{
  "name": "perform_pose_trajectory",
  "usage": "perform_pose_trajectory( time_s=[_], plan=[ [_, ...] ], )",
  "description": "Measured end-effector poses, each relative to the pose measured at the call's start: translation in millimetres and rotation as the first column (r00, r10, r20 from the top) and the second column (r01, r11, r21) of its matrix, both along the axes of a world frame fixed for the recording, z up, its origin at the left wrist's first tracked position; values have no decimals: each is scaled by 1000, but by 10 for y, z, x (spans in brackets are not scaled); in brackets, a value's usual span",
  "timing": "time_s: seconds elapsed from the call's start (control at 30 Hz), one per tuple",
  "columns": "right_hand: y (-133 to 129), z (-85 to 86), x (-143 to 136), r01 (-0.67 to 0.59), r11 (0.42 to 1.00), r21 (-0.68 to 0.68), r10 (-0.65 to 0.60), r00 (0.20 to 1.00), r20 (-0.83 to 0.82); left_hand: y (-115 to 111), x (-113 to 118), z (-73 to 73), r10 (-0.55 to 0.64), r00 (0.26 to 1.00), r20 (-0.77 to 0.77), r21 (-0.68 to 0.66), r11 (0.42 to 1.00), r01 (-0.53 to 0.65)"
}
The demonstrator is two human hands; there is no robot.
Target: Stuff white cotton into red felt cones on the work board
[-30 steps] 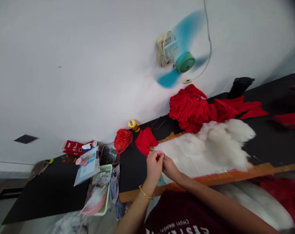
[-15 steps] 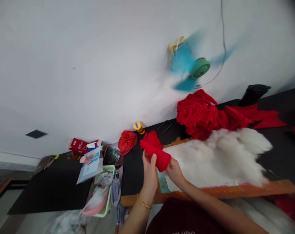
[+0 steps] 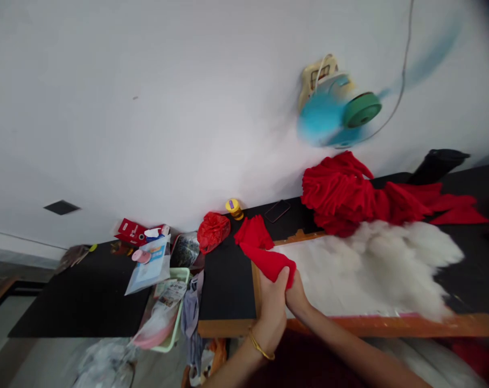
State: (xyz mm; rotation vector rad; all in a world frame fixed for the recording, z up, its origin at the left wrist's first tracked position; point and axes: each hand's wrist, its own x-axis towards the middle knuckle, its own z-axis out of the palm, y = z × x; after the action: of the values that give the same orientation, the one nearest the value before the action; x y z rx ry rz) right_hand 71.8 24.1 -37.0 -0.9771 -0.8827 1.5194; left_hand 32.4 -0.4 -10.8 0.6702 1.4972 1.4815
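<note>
A red, cone-shaped piece of cloth (image 3: 266, 261) is between my two hands, its narrow end pointing left and away. My left hand (image 3: 273, 293) grips its wide end, with the thumb on top. Against the same end is my right hand (image 3: 296, 296), closed on it; its fingertips are hidden by the cloth. Just behind the cone lies a small stack of red cloth (image 3: 256, 233). White fluffy stuffing (image 3: 402, 261) is heaped to the right, on a white sheet (image 3: 313, 277) on the table. A large pile of red cloth (image 3: 337, 191) sits behind the stuffing.
A wall fan (image 3: 361, 110) spins above the table. Along the wall stand a yellow-lidded jar (image 3: 234, 209), a phone (image 3: 277, 211), a red plastic bag (image 3: 213, 231) and a black cylindrical object (image 3: 438, 166). At left, a pale green basket (image 3: 175, 328) holds packages. A wooden strip (image 3: 422, 326) edges the table.
My hands have come closer together at the cone's wide end, and the left hand has shifted right and down along it. The view has turned slightly.
</note>
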Motion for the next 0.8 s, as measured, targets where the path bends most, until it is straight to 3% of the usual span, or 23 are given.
perform_pose_trajectory(
  time_s=[0.1, 0.23, 0.3, 0.43, 0.57, 0.7, 0.8],
  plan=[
    [9, -11, 23, -28, 998, 48, 26, 999, 42, 12, -19, 39, 16, 997, 71, 10, 1000, -17],
    [37, 60, 122, -249, 945, 210, 216, 962, 170, 83, -169, 121, 60, 984, 170, 10, 998, -63],
    [39, 75, 177, -308, 919, 248, 251, 939, 236, 124, -246, 169, 73, 977, 202, -11, 997, -72],
    [-1, 49, 234, -239, 943, 231, 137, 913, 385, 178, -269, 253, 52, 963, 263, -15, 999, -50],
    [-34, 73, 256, -171, 968, 186, 55, 861, 506, 223, -192, 279, 99, 925, 368, -20, 995, -99],
    [-45, 135, 325, -198, 962, 186, 71, 844, 532, 295, -206, 229, 136, 870, 475, -60, 991, -122],
    [-79, 121, 403, -147, 967, 210, 29, 877, 480, 349, -241, 183, 172, 833, 526, -102, 985, -139]
  ],
)
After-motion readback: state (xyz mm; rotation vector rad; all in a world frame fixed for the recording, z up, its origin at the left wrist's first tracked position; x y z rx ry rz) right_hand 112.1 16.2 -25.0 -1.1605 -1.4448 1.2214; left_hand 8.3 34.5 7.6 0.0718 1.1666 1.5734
